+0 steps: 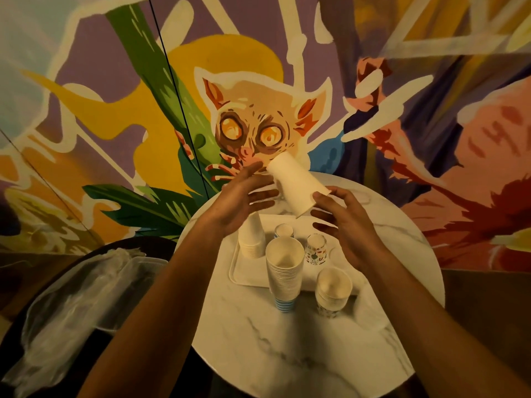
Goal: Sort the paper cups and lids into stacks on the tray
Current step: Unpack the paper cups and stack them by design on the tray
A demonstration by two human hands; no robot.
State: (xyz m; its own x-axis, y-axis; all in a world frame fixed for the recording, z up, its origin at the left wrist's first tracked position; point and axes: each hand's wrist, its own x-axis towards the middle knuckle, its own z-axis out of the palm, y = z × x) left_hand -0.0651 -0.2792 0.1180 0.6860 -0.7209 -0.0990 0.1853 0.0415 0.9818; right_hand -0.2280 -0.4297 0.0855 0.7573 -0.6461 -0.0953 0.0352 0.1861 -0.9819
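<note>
A plain white paper cup [296,182] is held tilted in the air above the tray, its bottom pointing up and away. My right hand [344,222] pinches its rim with thumb and fingers. My left hand [244,196] is beside the cup with straight, spread fingers, close to its side. On the white tray [238,271] stand an upside-down stack of white cups [252,239], a small blue-rimmed cup [284,231] and a patterned cup [316,249]. A tall upright stack with a blue-striped bottom cup [285,275] and a shorter patterned stack [333,291] stand at the tray's near edge.
The tray sits on a round white marble table [301,354]. To the left, a dark surface carries a clear plastic container with crumpled plastic bags [80,305]. A painted mural wall [258,110] stands right behind the table.
</note>
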